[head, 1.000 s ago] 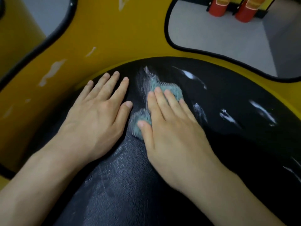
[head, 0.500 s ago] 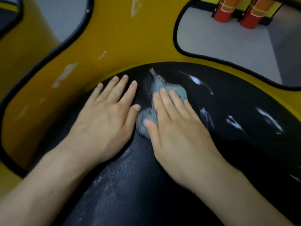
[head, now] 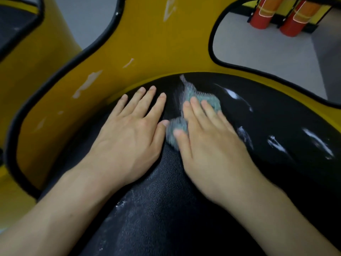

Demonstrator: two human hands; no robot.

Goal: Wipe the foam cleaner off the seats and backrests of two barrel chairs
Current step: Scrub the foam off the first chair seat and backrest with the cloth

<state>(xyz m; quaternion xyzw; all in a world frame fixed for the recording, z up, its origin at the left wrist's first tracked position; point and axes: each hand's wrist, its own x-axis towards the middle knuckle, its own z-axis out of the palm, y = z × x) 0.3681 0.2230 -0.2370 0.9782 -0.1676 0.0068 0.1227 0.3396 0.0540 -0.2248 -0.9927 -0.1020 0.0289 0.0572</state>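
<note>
Left hand (head: pixel 129 133) lies flat on the black seat (head: pixel 276 117), palm down, fingers straight and slightly spread, gripping nothing. Right hand (head: pixel 208 145) is just beside it, also flat with straight fingers, pressing a teal cloth (head: pixel 212 100) onto the seat rather than clutching it. The cloth sticks out past the fingertips and beside the thumb, and its edges are motion-blurred. White foam streaks (head: pixel 276 143) sit on the seat right of the right hand, and 1 smear is just ahead of the cloth. The yellow backrest (head: pixel 147 43) curves behind the seat and has white foam patches (head: pixel 88 84) on its left part. A 2nd yellow chair (head: pixel 46 52) is at upper left. 2 red-orange cylinders (head: pixel 262 17) stand on the grey floor (head: pixel 258 47) at upper right.
</note>
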